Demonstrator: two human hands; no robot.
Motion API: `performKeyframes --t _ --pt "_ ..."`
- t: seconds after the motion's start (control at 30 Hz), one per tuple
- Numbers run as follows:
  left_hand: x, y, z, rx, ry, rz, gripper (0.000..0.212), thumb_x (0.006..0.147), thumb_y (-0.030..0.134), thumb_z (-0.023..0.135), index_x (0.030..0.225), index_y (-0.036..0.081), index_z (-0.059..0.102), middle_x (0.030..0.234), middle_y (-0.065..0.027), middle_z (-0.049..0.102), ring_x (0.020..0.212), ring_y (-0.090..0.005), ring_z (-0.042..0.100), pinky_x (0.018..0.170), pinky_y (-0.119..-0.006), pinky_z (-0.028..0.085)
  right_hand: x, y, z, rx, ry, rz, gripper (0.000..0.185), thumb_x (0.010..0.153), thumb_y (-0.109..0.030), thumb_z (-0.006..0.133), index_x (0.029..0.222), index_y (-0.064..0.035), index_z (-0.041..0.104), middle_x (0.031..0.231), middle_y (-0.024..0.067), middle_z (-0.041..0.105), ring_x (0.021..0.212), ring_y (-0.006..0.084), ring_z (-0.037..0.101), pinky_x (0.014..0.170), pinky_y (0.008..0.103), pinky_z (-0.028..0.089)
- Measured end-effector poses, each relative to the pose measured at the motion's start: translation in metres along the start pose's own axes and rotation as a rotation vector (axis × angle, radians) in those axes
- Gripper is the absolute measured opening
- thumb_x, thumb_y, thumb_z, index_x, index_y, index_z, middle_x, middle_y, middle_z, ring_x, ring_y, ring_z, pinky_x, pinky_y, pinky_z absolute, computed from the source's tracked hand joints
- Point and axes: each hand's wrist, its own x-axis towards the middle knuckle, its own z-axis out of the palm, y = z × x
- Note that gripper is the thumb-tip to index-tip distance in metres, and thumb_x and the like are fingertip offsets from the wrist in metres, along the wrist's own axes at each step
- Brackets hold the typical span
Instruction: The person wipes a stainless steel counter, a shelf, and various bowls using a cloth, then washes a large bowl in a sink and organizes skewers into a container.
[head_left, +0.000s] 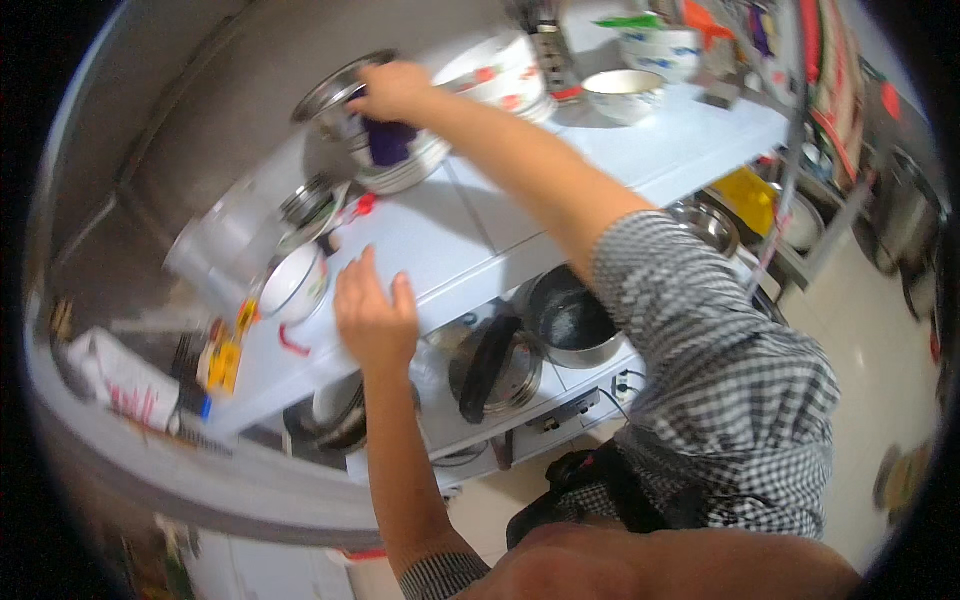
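Note:
My right hand (397, 90) reaches to the back of the white shelf top and grips a dark purple cloth (388, 142). Its fingers lie against the rim of a tilted stainless steel bowl (330, 94); whether they also grasp that bowl I cannot tell. The cloth hangs in front of a stack of white bowls (401, 176). Nearer to me, my left hand (375, 315) is over the front edge of the shelf top (450, 232), fingers apart and holding nothing. Left of it stands a white bowl with a blue rim (296, 285).
Patterned white bowls (502, 82) and a cream bowl (622, 96) stand at the back right. Small metal bowls (306, 204) and blurred clear plastic containers (225, 236) are at left, near a yellow box (223, 364). Below are a dark-lined pot (574, 319) and a lidded pot (514, 379).

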Motion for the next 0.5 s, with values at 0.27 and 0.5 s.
performKeyframes --t 0.27,0.5 --pt "0.006 0.015 -0.011 0.07 -0.114 -0.089 0.043 0.076 0.017 0.049 0.114 -0.002 0.049 0.107 -0.021 0.054 0.099 -0.0364 0.05 0.087 -0.042 0.038 -0.006 0.019 0.002 0.044 -0.132 0.115 0.061 0.074 -0.047 0.058 0.119 -0.0082 0.043 0.101 0.0122 0.061 0.097 0.0285 0.057 0.08 0.0393 0.046" --pt "0.0 0.006 -0.008 0.094 -0.077 -0.053 0.041 0.078 0.014 0.048 0.117 0.0 0.048 0.108 -0.0201 0.054 0.099 -0.0356 0.051 0.087 -0.04 0.039 -0.112 0.078 -0.096 0.145 -0.271 -0.232 0.057 0.073 -0.042 0.061 0.121 -0.0132 0.047 0.109 0.0198 0.056 0.101 0.0333 0.054 0.087 0.0371 0.041"
